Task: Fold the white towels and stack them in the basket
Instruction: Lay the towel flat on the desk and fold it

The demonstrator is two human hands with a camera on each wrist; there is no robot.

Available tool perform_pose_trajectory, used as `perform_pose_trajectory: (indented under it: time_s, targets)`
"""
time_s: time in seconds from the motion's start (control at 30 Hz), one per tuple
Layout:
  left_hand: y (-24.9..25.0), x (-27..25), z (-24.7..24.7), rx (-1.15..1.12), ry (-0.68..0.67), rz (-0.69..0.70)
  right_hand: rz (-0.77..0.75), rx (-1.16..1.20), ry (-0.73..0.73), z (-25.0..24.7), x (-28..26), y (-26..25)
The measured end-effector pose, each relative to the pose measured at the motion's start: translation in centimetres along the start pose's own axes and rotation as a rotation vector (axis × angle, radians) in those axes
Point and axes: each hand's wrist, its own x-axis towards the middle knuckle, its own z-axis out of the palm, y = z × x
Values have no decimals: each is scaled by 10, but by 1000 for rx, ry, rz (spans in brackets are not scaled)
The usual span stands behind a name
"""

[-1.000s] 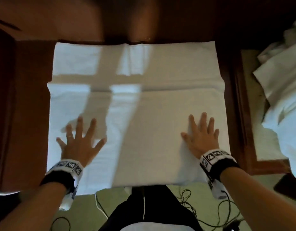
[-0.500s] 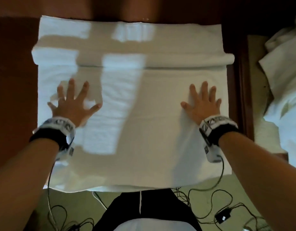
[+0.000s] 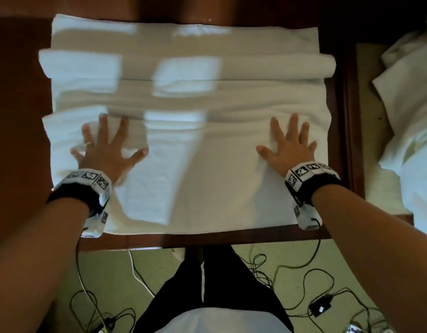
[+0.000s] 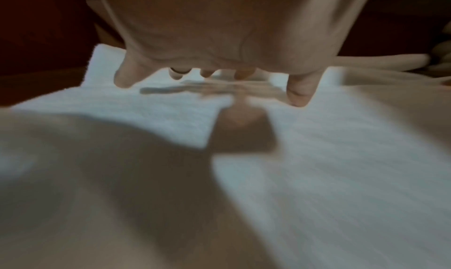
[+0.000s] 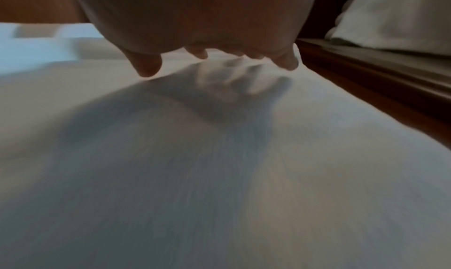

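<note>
A large white towel point(image 3: 207, 169) lies spread over a dark wooden table point(image 3: 207, 240), with several crosswise folds bunched across its far half. My left hand point(image 3: 104, 150) lies flat on the towel's left side, fingers spread and straight. My right hand point(image 3: 289, 147) lies flat on its right side in the same way. In the left wrist view the spread fingers point(image 4: 124, 76) rest over the white towel point(image 4: 341, 157). The right wrist view shows straight fingers point(image 5: 146, 65) just over the towel point(image 5: 219, 176). No basket is in view.
A heap of loose white linen point(image 3: 409, 121) lies to the right, beyond the table's raised wooden edge point(image 3: 351, 140). Black cables and an adapter point(image 3: 320, 307) trail over the green floor point(image 3: 116, 275) below the table's near edge.
Both hands have slid away from me across the towel, pushing the cloth up into new crosswise folds. The towel's near edge has come up onto the table, baring the wooden edge.
</note>
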Motion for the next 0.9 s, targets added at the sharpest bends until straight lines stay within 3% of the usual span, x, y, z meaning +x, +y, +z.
perform_pose_trajectory:
  time_s: [0.13,0.27,0.43,0.53,0.67,0.8,0.9]
  targets:
    - [8,-41,25,45,-9,43,32,41,32,18,-45,2]
    - [10,-94,73,51,-44,57,21,-32,-59,67,-105,24]
    - [10,-74,71,87,7,67,33,-20,-5,58,-83,25]
    - [1,-75,63,-78,84,79,48,4,69,52,-86,9]
    - [-44,-110,61,-315,417,57,-117,-60,158,72,-112,-36]
    - [-102,-140,74,-327,439,-15,-326,-179,131,96,-130,-88]
    - [-126,-146,84,-261,394,31,-331,-198,47,106,-132,-113]
